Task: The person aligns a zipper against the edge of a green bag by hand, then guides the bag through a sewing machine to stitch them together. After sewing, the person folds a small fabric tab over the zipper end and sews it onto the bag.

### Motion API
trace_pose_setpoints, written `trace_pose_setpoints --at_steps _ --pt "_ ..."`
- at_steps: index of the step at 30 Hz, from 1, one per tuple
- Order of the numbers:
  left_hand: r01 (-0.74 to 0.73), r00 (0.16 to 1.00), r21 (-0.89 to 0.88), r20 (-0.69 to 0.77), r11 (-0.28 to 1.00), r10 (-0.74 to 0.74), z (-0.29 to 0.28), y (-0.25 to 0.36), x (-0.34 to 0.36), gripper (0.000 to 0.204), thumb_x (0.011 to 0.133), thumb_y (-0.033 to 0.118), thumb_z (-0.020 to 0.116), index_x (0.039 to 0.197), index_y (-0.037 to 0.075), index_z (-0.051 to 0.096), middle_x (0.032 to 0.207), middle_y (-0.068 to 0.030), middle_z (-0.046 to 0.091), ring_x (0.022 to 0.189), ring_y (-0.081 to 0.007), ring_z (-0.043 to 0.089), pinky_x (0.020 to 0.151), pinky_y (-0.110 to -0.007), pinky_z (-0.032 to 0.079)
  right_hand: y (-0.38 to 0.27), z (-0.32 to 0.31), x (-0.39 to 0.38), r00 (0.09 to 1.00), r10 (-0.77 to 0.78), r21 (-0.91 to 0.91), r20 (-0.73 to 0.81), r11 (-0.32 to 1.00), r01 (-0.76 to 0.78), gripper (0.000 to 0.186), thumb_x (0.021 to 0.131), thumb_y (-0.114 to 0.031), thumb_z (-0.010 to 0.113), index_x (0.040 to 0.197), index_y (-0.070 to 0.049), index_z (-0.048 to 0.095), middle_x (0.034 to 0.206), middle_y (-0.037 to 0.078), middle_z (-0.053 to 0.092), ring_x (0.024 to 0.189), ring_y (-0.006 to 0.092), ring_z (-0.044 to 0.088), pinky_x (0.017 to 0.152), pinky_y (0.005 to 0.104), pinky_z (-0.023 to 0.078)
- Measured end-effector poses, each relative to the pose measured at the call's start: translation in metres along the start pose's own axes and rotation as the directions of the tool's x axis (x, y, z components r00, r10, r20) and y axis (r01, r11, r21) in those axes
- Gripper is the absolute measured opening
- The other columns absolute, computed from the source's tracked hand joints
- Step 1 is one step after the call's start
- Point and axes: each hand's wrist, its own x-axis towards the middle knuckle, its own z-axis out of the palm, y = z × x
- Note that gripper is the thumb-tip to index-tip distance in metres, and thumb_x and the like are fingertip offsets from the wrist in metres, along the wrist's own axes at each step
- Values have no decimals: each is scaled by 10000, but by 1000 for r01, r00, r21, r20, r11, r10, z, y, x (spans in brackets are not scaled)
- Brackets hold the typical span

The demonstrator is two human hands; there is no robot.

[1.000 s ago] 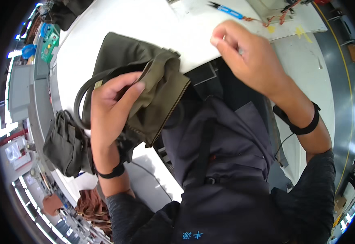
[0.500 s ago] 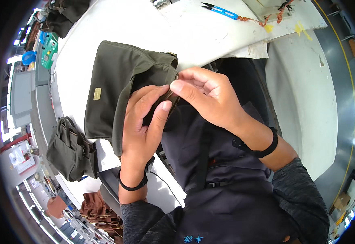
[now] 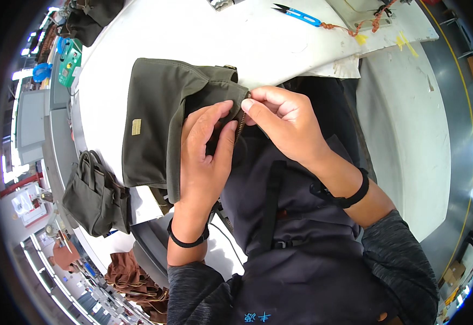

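Note:
An olive-green fabric bag (image 3: 152, 108) with a small tan label lies tilted on the white table, its mouth toward me. A brass-toothed zipper (image 3: 240, 129) runs along the edge of that mouth. The thumb and fingers of my right hand (image 3: 288, 119) pinch the zipper's far end at the bag's corner. My left hand (image 3: 207, 146) rests in the opening, fingers stretched out and thumb apart, close beside the zipper teeth. The bag's inside is mostly hidden by this hand.
Blue thread snips (image 3: 299, 16) lie at the far side of the white table (image 3: 204, 38), near an orange cord (image 3: 350, 30). Another olive bag (image 3: 96, 195) with handles sits at the left. Brown fabric pieces (image 3: 131, 279) are piled at lower left. Dark bags (image 3: 87, 21) stand at far left.
The bag and my left hand have shifted slightly to the right. My left thumb and index finger have moved back from the zipper edge; my right hand keeps its pinch at the corner.

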Motion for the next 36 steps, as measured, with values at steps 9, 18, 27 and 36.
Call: trace_pose_setpoints --at_steps 9,18,27,36 --pt "-186 964 329 -122 926 237 14 0 10 179 959 13 742 1137 20 736 1027 -132 725 880 -301 716 746 -371 573 -4 6 -2 993 -118 -173 -27 979 112 148 1015 -61 688 1098 60 706 926 32 730 870 58 656 787 244 550" --pt "-109 978 411 -118 905 172 4 -2 18 80 953 -17 735 1025 13 748 931 -99 734 773 -203 691 666 -301 540 5 5 7 948 -314 -520 -58 820 240 148 909 -59 739 1039 5 710 812 130 735 718 162 708 692 282 564" --pt "-187 963 449 -92 874 253 0 -6 19 64 925 46 773 988 51 767 909 -72 740 752 -254 718 654 -338 566 10 -11 25 776 -628 -785 61 450 426 135 793 -32 754 916 -33 697 722 100 682 631 295 649 609 380 524" --pt "-173 970 324 -108 930 218 6 -1 18 87 908 22 794 993 25 774 922 -93 742 771 -250 719 679 -328 565 13 -7 18 875 -484 -488 -25 769 412 147 921 -125 740 1030 -27 729 863 138 712 790 321 705 720 378 567"
